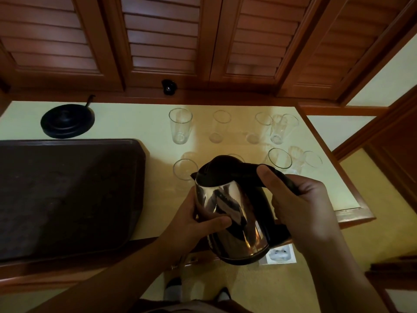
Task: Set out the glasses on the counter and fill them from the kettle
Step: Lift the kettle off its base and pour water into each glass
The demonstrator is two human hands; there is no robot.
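Observation:
A steel kettle point(234, 213) with a black lid and handle is held in the air over the counter's front edge, tipped with its spout toward a clear glass point(184, 169). My right hand point(300, 204) grips the black handle. My left hand point(198, 218) steadies the steel body from the left. Several clear glasses stand in two rows on the pale counter point(126, 123): the back row starts with a glass point(180, 125), and a front-row glass point(279, 159) stands to the right. The kettle hides part of the front row.
A dark empty tray point(67, 195) fills the counter's left half. The kettle's round black base point(67, 120) sits at the back left, with a black wall plug point(169, 86) behind. Wooden louvred doors rise behind the counter, and its wooden edge point(352, 216) borders the right.

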